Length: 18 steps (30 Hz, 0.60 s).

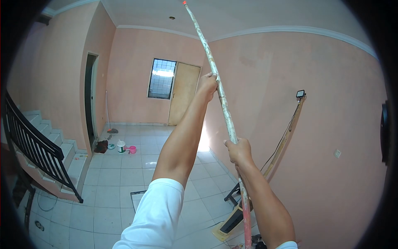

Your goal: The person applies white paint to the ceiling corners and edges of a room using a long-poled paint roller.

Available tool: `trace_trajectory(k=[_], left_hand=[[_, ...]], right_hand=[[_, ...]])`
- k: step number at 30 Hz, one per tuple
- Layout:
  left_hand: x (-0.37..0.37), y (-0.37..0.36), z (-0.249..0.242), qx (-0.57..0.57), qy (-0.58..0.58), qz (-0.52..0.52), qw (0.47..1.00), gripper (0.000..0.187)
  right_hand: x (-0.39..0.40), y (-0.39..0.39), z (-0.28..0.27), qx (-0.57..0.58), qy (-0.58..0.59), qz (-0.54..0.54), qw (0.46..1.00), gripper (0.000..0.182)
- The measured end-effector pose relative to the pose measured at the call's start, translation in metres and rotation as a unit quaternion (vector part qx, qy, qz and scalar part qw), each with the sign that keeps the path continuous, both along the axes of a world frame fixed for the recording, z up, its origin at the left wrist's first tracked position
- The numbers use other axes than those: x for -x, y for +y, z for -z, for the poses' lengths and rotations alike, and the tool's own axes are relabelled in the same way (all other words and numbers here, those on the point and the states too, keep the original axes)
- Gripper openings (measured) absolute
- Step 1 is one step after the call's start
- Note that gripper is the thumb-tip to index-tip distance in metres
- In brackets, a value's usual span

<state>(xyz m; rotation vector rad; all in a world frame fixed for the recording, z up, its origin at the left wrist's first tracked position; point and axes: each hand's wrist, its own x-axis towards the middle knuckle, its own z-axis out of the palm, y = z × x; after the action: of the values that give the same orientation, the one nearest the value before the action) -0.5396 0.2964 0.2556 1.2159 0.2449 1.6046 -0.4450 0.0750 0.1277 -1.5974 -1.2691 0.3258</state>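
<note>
A long paint-spattered pole (225,108) slants up across the view, its red tip near the ceiling and its lower end reddish. Higher on it, my left hand (208,85) is wrapped round the shaft at arm's length. Lower down, my right hand (239,152) grips the same pole, thumb lying toward the left side. Both forearms reach up and forward from white sleeves. The pole's bottom end runs out of the frame.
A work light (300,94) tops a wooden post (286,141) by the right wall. A white bucket (120,146) and pink dipper (132,150) stand on the tiled floor. Stairs with a black railing (39,143) are left; a door (183,93) is at the back.
</note>
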Motion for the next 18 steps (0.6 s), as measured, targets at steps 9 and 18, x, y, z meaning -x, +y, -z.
trace_trajectory(k=[9, 18], left_hand=[[-0.057, -0.119, 0.063, -0.062, -0.010, 0.122, 0.991, 0.021], [-0.127, -0.325, 0.123, 0.033, 0.040, 0.260, 0.964, 0.035]], right_hand=[[-0.091, -0.110, 0.083, -0.043, 0.032, -0.027, 0.998, 0.022], [-0.176, -0.379, 0.187, 0.047, 0.052, 0.026, 0.997, 0.021]])
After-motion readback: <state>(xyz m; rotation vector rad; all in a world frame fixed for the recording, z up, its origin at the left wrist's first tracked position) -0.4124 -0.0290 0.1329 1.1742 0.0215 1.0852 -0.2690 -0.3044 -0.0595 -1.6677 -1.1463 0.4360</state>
